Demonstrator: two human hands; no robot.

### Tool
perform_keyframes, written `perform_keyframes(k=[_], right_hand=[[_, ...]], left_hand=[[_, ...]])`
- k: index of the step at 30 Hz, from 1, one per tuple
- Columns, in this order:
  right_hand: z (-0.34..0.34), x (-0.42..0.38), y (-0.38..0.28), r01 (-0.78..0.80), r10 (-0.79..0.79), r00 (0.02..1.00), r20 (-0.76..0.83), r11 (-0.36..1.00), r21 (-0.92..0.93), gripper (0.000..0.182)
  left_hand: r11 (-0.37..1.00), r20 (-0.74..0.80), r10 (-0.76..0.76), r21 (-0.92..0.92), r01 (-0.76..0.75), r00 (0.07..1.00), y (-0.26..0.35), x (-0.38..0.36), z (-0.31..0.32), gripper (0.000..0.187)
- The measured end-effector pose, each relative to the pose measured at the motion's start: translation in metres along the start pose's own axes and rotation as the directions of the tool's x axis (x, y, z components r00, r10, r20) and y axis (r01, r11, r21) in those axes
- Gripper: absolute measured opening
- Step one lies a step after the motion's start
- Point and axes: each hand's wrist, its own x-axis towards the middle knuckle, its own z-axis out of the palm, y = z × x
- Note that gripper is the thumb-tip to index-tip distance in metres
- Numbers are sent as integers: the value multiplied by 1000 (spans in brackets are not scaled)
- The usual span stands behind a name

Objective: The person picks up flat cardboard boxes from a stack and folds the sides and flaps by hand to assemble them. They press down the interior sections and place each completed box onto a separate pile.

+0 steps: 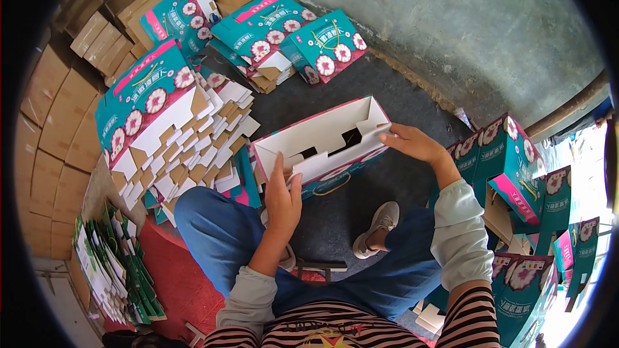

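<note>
Hands half-open: left hand (418,146) and right hand (284,201) touching opposite ends of open box (322,169).

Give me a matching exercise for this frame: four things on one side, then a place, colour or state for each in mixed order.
Column one
1. Open box
2. Trousers
3. Green-and-white cardboard pieces
4. Plain brown cartons

Column two
A. Blue
B. Stacked along the left edge of the view
C. Between the left hand and the right hand
D. At the lower left, beside the red floor area

Right pairs: 1-C, 2-A, 3-D, 4-B
</note>
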Motion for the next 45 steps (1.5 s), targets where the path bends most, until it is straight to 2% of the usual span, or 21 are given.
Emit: perform_keyframes(k=[3, 5, 6, 9, 12, 18, 24, 36, 39, 42, 45], right_hand=[[15, 10, 5, -54, 22, 992, -125, 965, -258, 60], [28, 14, 2, -96, 23, 979, -205, 930, -356, 64], [28, 14, -14, -124, 40, 980, -193, 886, -447, 70], [35, 12, -12, 160, -338, 931, -136, 714, -682, 69], [45, 9, -2, 305, -356, 933, 50, 711, -633, 66], [52, 17, -5, 237, -263, 963, 58, 728, -643, 59], [53, 27, 5, 270, -243, 961, 130, 735, -622, 51], [50, 33, 2, 239, -94, 962, 257, 745, -623, 49], [53, 28, 7, 253, -178, 967, 183, 766, -591, 47], [47, 19, 7, 261, -263, 962, 73, 809, -526, 45], [25, 17, 2, 131, -214, 964, -161, 900, -415, 45]], left_hand=[[976, -147, 192, 136, -173, 970, -6, 10, 9, 58], [957, -37, 195, 227, -182, 980, -4, 12, 8, 56], [943, 19, 191, 273, -188, 981, -3, 13, 8, 55], [714, 168, 360, 583, -388, 917, -8, 5, 11, 55], [735, 284, 314, 531, -421, 906, -9, 3, 12, 54], [700, 294, 328, 563, -440, 898, -22, 9, 18, 52], [689, 361, 342, 532, -493, 868, -30, 12, 17, 47], [713, 395, 329, 491, -500, 858, -33, 13, 15, 42], [732, 404, 322, 468, -495, 856, -32, 15, 13, 45], [783, 276, 409, 384, -490, 870, -24, 14, 4, 51], [808, -21, 415, 468, -358, 910, -14, 24, -20, 53]])
